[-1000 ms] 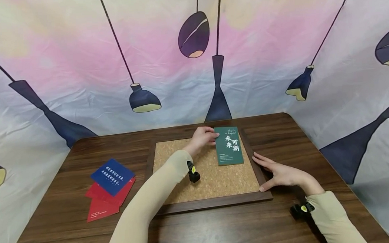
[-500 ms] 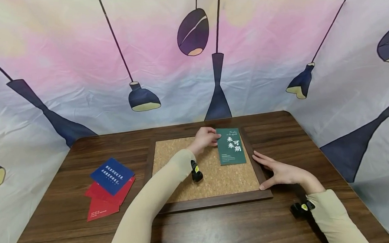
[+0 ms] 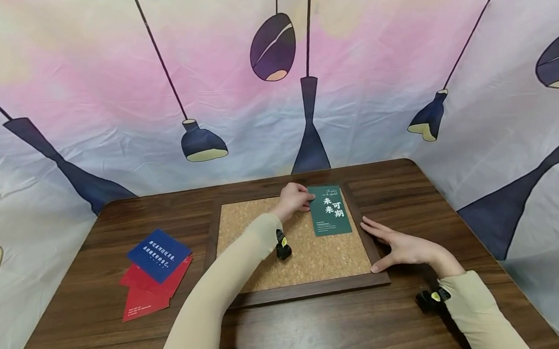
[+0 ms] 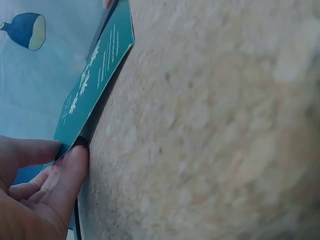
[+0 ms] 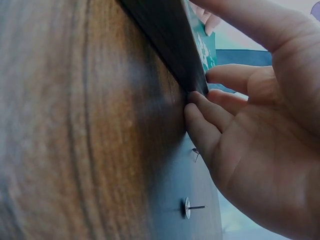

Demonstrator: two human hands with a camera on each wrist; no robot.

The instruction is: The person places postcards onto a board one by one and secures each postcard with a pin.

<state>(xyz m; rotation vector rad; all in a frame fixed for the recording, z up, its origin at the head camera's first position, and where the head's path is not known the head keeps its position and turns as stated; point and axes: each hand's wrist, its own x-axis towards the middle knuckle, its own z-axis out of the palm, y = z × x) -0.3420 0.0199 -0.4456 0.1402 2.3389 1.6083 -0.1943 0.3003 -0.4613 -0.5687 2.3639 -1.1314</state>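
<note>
Counted in view are one wood-grain table [image 3: 75,293], one framed cork board [image 3: 323,262], one green card [image 3: 331,224], one blue card [image 3: 159,255], at least two red cards [image 3: 145,301], their exact number being hidden by overlap, two thumbtacks [image 5: 187,208], two wrist cameras [image 3: 283,250], one left hand [image 3: 292,201] and one right hand [image 3: 409,247].

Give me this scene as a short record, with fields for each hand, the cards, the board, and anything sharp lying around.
Left hand: the left hand pinches the green card at its left edge
Right hand: the right hand touches the right side of the frame
Green card: over the right part of the cork board, printed side up
Other cards: a blue card overlapping red cards, left of the board
Sharp items: thumbtacks on the table, points up, near the right hand
</note>
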